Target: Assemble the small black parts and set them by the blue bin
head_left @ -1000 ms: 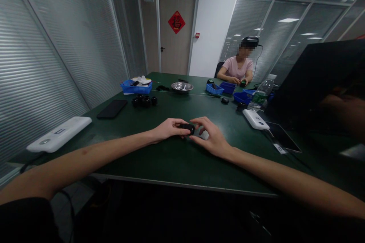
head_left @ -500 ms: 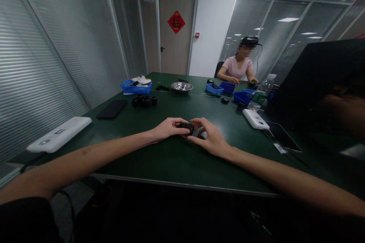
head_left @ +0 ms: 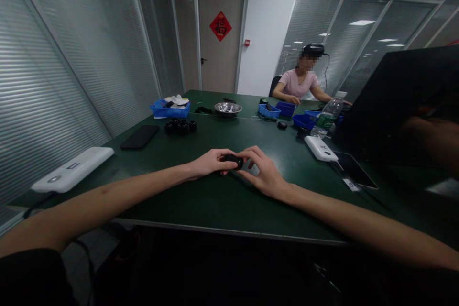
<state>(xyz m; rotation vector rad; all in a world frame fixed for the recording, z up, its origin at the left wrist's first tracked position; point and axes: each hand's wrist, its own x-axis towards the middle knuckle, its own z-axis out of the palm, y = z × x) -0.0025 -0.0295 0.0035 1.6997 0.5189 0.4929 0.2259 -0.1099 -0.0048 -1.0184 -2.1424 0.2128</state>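
My left hand point(head_left: 211, 162) is closed around a small black rounded part point(head_left: 234, 159), with the thumb along its near side. My right hand point(head_left: 263, 172) bends in from the right, its thumb and fingertips at the right end of the same part. Between the palm and fingers of that hand a gap shows the table. Both hands are just above the green table point(head_left: 201, 201), near its middle. The fingers cover much of the part, so its exact kind is hidden.
Several black cylindrical parts point(head_left: 182, 126) and a black phone point(head_left: 139, 137) lie left. Behind are a blue basket point(head_left: 170, 111), a metal bowl point(head_left: 228, 109) and blue bins point(head_left: 269, 111). A bottle point(head_left: 327, 117), white power bank point(head_left: 320, 148) and monitor point(head_left: 398, 100) stand right. A co-worker point(head_left: 299, 83) sits beyond.
My right fingertips have closed in on the right end of the black part. The left hand keeps its hold. The co-worker's arm has stretched out to the right.
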